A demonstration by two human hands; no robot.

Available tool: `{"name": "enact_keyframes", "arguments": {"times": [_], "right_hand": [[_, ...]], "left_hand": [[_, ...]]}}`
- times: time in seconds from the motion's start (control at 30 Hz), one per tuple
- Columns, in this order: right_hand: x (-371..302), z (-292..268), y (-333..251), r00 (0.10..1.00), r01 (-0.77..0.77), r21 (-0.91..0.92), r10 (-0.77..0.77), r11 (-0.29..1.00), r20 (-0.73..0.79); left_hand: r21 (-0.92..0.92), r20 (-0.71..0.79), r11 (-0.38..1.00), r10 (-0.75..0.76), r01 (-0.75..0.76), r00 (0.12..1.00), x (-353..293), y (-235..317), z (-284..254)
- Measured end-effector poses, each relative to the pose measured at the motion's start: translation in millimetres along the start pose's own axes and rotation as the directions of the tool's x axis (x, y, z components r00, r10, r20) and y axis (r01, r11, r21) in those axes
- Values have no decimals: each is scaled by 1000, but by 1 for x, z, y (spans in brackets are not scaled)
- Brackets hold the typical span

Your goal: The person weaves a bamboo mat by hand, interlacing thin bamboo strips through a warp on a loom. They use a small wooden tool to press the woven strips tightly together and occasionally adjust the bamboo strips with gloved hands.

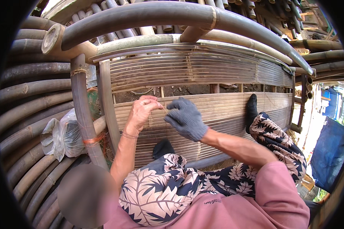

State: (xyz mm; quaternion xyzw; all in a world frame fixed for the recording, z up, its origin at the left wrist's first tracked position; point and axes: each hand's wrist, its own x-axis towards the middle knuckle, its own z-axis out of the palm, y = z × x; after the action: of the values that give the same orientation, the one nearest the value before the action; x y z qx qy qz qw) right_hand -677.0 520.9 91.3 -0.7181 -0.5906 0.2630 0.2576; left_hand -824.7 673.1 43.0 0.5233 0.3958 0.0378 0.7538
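My bare left hand (141,111) has its thumb and fingertips pinched on a thin, orange-brown strand (164,109). On my right hand (188,119) is a grey knitted glove, its fingers curled around the strand's other side; the exact grip is too small to make out. Both hands are raised close together over a bench seat of narrow bamboo slats (218,105). My black-socked feet rest on these slats, one by the far right end and one tucked in front of me.
A thick bamboo rail (149,14) arches across the far side, above a slatted backrest (225,68). Bamboo poles (34,95) are stacked at left, where a clear plastic bag (67,135) hangs near an upright post (83,110) wrapped with orange cord. Blue sheeting (328,152) is at right.
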Motion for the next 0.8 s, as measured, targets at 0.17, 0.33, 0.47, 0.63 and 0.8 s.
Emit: {"name": "enact_keyframes", "arguments": {"times": [0.17,0.33,0.47,0.63,0.8], "right_hand": [[-98,-152,28,567,436,-265,-34,860,823],[-201,-347,24,264,-240,-885,904,399,336],[-327,-418,14,-51,-405,-906,986,126,160],[-398,-375,35,-283,-70,-987,952,-146,-120],[-218,-243,91,622,-531,-784,777,322,-102]], "left_hand": [[121,-145,989,-71,89,987,20,-8,-19],[734,-107,641,435,-224,894,53,-36,-11],[906,89,401,134,-136,987,59,-53,-9],[851,142,475,205,-226,968,55,-59,-17],[818,150,532,170,-219,974,53,-58,-17]]}}
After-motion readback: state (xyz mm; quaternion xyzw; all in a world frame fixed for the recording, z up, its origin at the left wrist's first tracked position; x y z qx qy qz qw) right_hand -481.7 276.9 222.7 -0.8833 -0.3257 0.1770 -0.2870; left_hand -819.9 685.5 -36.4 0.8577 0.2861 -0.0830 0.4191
